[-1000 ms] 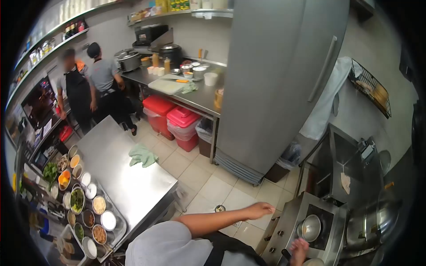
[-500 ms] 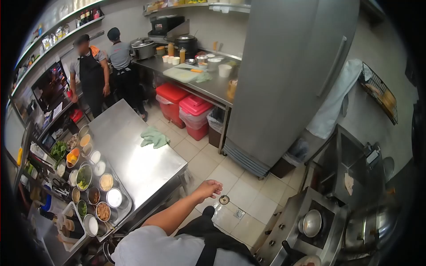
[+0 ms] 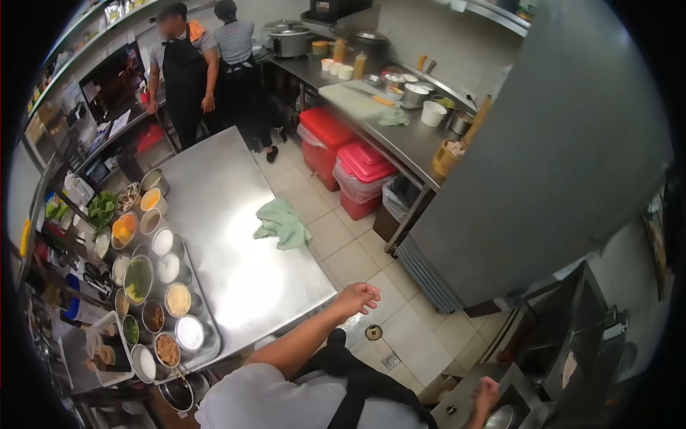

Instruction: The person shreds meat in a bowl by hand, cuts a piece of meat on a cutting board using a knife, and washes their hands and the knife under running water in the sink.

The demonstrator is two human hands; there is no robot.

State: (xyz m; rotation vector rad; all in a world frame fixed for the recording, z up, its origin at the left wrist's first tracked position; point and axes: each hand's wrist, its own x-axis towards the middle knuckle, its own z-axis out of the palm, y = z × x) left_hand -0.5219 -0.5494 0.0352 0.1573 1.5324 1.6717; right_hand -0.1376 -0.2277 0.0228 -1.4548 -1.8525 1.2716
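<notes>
My left hand [image 3: 359, 299] is out in front of me over the tiled floor, just off the corner of the steel table [image 3: 236, 286]. Its fingers are loosely bent and a little apart, with nothing in them. At the lower right, my right hand [image 3: 486, 395] is above the front of the stove [image 3: 457, 407], close to a metal pan [image 3: 500, 417]. Its fingers look bent, but blur hides whether they hold anything. A crumpled green cloth [image 3: 281, 224] lies at the table's far edge.
Along the table's left side stands a tray [image 3: 209, 348] with several ingredient containers. Beyond are two people, red bins [image 3: 364, 171] and a counter [image 3: 414, 132] with a cutting board [image 3: 351, 100]. A tall steel fridge [image 3: 543, 157] rises at right, a floor drain [image 3: 390, 361] below.
My view has turned toward the right and down, so the table and bins sit further right. My right hand has come into view by the stove. My left hand stays extended.
</notes>
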